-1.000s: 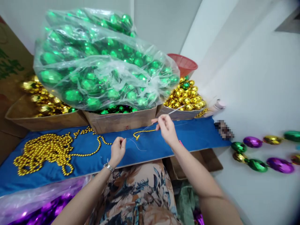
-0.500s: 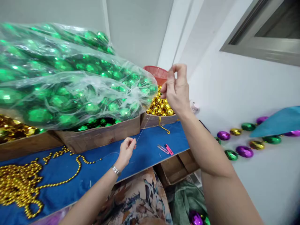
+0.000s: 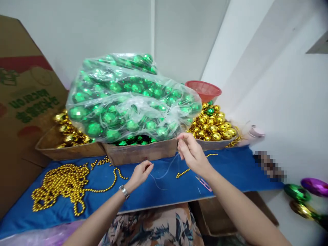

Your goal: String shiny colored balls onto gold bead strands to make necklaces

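Left hand (image 3: 142, 172), right hand (image 3: 191, 152) both pinching, apparently on thin thread (image 3: 167, 170); it sags between them. Better: draw evenly, keep slack off gold bead strand (image 3: 182, 173), pink snips (image 3: 204, 182).

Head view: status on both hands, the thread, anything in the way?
Left hand, right hand: both look pinched on clear thread. Thread sags between them. No obstruction seen between hands; gold bead strand, pink snips near right forearm.

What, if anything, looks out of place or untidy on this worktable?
The clear bag of green baubles spreads past both sides of the cardboard box beneath it, so it looks overloaded. Left of the left hand, gold bead strands lie in a tangled heap on the blue cloth. Nothing looks broken.
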`<state>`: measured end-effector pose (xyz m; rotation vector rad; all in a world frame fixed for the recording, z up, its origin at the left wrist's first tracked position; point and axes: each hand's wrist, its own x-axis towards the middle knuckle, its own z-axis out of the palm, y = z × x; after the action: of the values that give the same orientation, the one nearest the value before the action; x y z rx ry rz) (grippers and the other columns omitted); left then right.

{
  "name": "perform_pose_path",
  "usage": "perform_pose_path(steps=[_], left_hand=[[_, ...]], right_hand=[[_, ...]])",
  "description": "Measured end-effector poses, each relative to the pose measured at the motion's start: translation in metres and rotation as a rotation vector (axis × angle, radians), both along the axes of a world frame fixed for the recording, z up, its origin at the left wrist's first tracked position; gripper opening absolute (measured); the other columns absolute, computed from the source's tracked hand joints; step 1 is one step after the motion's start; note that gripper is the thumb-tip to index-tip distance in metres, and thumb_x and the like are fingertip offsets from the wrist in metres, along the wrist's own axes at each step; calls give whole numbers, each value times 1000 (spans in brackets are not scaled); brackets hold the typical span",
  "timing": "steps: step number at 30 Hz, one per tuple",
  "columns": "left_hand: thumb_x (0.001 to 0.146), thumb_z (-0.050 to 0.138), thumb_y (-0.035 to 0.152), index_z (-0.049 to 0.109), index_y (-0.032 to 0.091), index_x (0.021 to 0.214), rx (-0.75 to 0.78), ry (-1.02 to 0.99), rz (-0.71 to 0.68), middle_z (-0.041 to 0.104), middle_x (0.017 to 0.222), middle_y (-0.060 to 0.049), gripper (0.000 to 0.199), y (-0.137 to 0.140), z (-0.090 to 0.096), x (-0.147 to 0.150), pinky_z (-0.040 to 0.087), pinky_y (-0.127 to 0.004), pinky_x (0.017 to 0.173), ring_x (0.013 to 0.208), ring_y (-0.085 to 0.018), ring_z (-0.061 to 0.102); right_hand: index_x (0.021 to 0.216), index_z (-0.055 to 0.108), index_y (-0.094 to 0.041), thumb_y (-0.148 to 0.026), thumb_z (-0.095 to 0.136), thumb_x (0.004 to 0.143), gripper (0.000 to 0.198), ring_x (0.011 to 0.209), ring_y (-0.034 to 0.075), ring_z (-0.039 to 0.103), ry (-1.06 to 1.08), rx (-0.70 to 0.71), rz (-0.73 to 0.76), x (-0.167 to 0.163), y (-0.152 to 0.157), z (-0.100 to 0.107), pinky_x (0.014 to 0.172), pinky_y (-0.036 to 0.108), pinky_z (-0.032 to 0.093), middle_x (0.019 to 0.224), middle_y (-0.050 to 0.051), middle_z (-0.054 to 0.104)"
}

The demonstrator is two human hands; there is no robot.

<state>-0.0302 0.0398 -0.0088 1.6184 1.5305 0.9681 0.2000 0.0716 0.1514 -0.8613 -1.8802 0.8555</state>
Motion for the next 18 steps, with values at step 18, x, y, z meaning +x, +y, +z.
perform_pose_path(steps=[18], left_hand=[[90, 49, 43, 63, 20, 93, 287, 329, -67, 69, 82, -2, 28, 48, 88, -30, 48, -22, 59, 70, -15, 64]], right_hand=[[99, 54, -19, -52, 32, 99, 39, 51, 7, 50, 19, -595, 20, -5, -60, -175, 51, 18, 40, 64, -6, 47]])
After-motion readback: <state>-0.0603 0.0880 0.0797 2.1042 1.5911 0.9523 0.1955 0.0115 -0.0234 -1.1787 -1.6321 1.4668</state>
